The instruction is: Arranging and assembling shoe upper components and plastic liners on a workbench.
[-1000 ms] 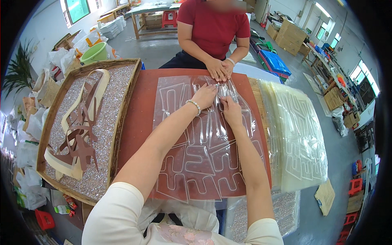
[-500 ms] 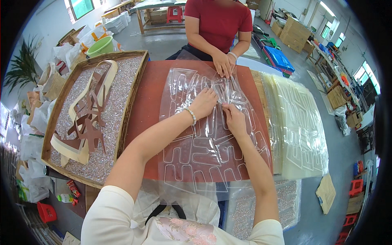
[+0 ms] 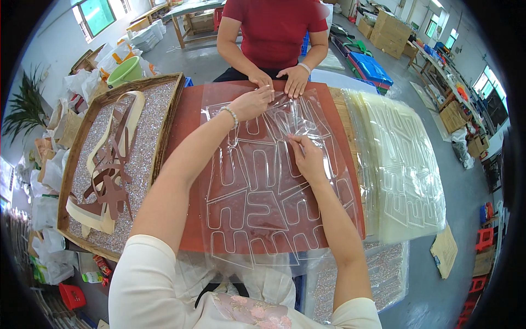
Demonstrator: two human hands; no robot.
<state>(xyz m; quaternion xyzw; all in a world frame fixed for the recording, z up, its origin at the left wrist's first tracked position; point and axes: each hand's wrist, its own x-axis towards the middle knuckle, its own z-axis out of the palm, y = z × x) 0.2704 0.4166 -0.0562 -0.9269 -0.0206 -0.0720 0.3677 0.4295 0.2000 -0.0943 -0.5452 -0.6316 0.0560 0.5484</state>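
Clear sheet (image 3: pixel 266 186) spread over a red-brown board (image 3: pixel 187 123)

In the head view, the sheet, marked with pale looped outlines, lies across the board and overhangs its near edge. The right hand (image 3: pixel 308 159) pinches a crumpled fold of it between thumb and fingers. The left hand (image 3: pixel 251 104) is at its far part, fingers narrow, beside a co-worker's hand (image 3: pixel 261 78); I cannot tell whether they grip. A wooden tray (image 3: pixel 167 115) stands left, stacked sheets (image 3: pixel 410 164) right

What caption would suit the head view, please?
Left hand and right hand on a clear patterned sheet over a reddish surface.
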